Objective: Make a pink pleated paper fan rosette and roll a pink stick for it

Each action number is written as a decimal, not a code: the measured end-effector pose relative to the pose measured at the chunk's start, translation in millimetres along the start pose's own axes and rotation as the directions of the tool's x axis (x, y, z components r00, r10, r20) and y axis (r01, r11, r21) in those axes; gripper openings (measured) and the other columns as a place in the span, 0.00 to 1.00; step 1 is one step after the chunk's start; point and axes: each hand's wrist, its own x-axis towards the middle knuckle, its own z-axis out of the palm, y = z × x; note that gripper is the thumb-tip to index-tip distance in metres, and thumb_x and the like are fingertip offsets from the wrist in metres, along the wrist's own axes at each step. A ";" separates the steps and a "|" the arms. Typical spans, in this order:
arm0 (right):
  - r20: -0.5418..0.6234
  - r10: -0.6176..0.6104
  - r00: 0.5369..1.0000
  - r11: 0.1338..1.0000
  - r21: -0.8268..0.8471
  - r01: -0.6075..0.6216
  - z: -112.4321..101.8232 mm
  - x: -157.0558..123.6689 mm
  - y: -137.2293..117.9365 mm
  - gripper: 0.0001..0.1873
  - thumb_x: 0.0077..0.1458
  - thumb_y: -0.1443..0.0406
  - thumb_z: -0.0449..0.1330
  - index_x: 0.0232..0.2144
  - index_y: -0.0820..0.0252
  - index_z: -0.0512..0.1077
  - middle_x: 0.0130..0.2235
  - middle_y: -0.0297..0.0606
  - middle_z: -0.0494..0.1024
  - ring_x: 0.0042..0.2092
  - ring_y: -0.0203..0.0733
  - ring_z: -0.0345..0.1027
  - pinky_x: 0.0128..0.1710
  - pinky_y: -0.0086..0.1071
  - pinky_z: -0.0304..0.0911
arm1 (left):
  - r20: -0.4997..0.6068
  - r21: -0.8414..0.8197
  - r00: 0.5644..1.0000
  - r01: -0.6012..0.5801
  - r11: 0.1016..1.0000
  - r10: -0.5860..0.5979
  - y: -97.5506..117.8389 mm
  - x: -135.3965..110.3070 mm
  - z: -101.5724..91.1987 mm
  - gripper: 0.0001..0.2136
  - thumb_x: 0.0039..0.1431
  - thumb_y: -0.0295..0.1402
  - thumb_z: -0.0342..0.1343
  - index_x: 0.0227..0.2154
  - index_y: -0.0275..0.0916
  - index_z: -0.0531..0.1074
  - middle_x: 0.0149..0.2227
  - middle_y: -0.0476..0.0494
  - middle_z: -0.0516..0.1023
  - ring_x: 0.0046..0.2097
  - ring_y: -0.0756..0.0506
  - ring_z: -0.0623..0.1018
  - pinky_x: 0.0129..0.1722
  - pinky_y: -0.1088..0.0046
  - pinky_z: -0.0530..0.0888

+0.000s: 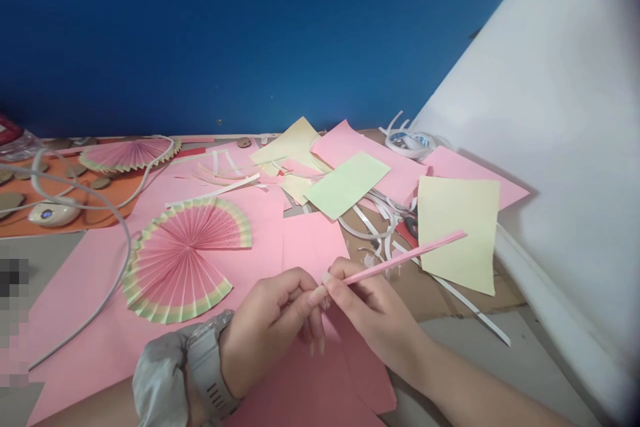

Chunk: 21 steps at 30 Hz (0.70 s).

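Observation:
A narrow pink folded paper strip (407,256) points up and to the right from between my fingers. My right hand (373,300) is closed on it, thumb against forefinger. My left hand (280,313), with a grey watch on its wrist, pinches the strip's near end; the fingertips of both hands meet there and hide that end. Left of my hands lies a pleated paper fan (187,257), pink with a yellow and green rim, spread to most of a circle. Beneath both hands are large pink paper sheets (315,240).
Green paper (347,185) and pale yellow paper (459,233) lie ahead among white strips. A tape roll (410,142) sits at the back right. On the left are a second fan (130,155), a white device (54,213) and a looping cable (126,260). A blue wall (280,40) rises behind.

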 end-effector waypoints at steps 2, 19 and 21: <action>-0.025 -0.022 0.999 1.000 0.005 0.022 -1.1 1.1 -2.2 0.14 0.61 0.63 0.49 0.23 0.58 0.62 0.23 0.30 0.64 0.26 0.34 0.60 0.26 0.26 0.58 | 0.000 0.000 1.000 0.002 1.000 -0.002 -0.6 1.0 -0.6 0.14 0.63 0.40 0.46 0.27 0.37 0.65 0.17 0.51 0.72 0.19 0.53 0.69 0.22 0.79 0.68; -0.065 -0.057 0.996 0.996 0.063 0.061 -7.8 2.7 -0.6 0.15 0.61 0.64 0.49 0.22 0.58 0.62 0.24 0.30 0.62 0.28 0.34 0.59 0.30 0.27 0.57 | 0.055 -0.082 0.998 0.040 0.996 -0.036 -2.7 1.7 0.0 0.12 0.62 0.40 0.48 0.27 0.38 0.62 0.17 0.53 0.71 0.18 0.54 0.70 0.21 0.79 0.68; -0.052 -0.050 0.997 0.997 0.062 0.053 -7.4 2.6 0.1 0.16 0.62 0.64 0.49 0.22 0.58 0.61 0.24 0.29 0.61 0.27 0.34 0.58 0.30 0.27 0.57 | 0.067 -0.075 0.997 0.051 0.996 -0.046 -2.6 1.2 0.7 0.12 0.61 0.41 0.49 0.27 0.38 0.62 0.17 0.53 0.71 0.18 0.54 0.71 0.21 0.79 0.69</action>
